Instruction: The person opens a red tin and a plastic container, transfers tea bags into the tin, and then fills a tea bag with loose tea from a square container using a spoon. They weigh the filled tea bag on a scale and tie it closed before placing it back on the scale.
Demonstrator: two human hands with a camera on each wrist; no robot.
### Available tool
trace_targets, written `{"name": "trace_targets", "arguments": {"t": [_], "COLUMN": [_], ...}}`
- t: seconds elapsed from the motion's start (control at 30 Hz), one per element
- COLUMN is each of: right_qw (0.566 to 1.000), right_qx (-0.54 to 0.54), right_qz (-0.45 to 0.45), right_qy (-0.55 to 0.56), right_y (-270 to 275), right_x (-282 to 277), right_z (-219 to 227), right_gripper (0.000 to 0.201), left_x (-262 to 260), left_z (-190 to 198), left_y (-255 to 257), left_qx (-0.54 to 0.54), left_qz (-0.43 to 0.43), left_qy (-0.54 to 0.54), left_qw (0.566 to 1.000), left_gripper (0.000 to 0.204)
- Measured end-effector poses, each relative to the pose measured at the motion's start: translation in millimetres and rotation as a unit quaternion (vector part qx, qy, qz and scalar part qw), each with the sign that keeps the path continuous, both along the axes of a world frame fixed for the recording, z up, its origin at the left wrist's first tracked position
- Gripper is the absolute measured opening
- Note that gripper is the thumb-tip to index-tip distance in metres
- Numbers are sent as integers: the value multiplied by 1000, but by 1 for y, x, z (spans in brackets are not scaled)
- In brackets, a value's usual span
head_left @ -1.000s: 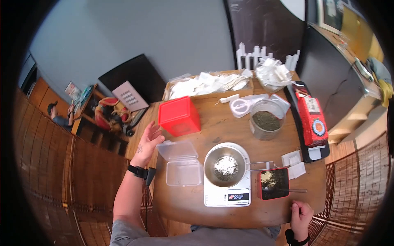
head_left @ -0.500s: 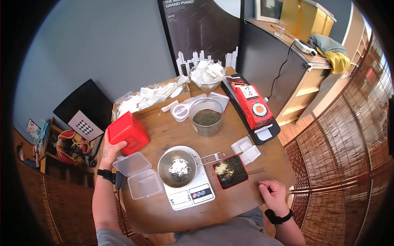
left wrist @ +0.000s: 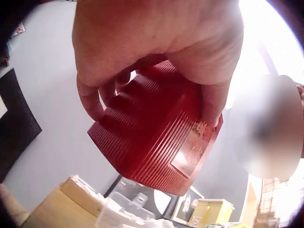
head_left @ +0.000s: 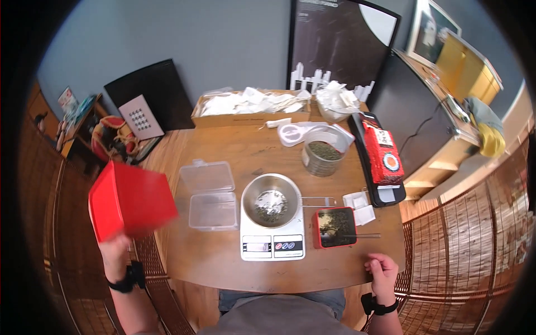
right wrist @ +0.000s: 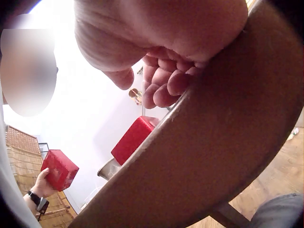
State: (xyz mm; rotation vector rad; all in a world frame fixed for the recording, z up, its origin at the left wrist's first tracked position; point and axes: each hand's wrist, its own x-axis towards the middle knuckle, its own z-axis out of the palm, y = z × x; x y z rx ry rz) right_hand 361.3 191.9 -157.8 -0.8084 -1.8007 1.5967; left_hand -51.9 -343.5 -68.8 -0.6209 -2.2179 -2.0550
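One large red box (head_left: 131,201) is held up at the left edge of the counter (head_left: 329,273) by the left hand (head_left: 114,251), its fingers (left wrist: 90,102) curled round the sides. Between the open clear case (head_left: 214,212) and the small red container (head_left: 336,228), a metal pan (head_left: 271,201) sits on the white scale (head_left: 273,255). The right hand (head_left: 383,272), fingers (right wrist: 166,95) loosely bent around nothing, is at the near right edge.
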Motion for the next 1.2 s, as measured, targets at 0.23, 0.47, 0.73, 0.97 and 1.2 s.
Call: {"name": "trace_targets", "arguments": {"t": [0.23,0.47,0.73,0.97,1.2], "right_qw": [991,778,720,681,700], "right_qx": [120,504,564,572,553], "right_qz": [22,327,405,442,437], "right_qy": [47,183,-22,-119,-111], "right_y": [-11,-67,-116,-114,-116], "right_x": [6,-54,-78,-82,-90], "right_z": [31,179,191,173,169], "right_gripper": [21,15,58,69,53], "left_x": [143,177,202,204,203], "left_z": [6,-9,-11,-14,-17], "left_y": [90,183,228,235,240], "left_qx": [-12,-133,-183,-216,-221], "left_qz": [-222,-368,-379,-376,-386], "left_qy": [24,62,140,157,108], "left_qw": [975,918,896,887,889], "left_gripper": [147,123,110,104,94]}}
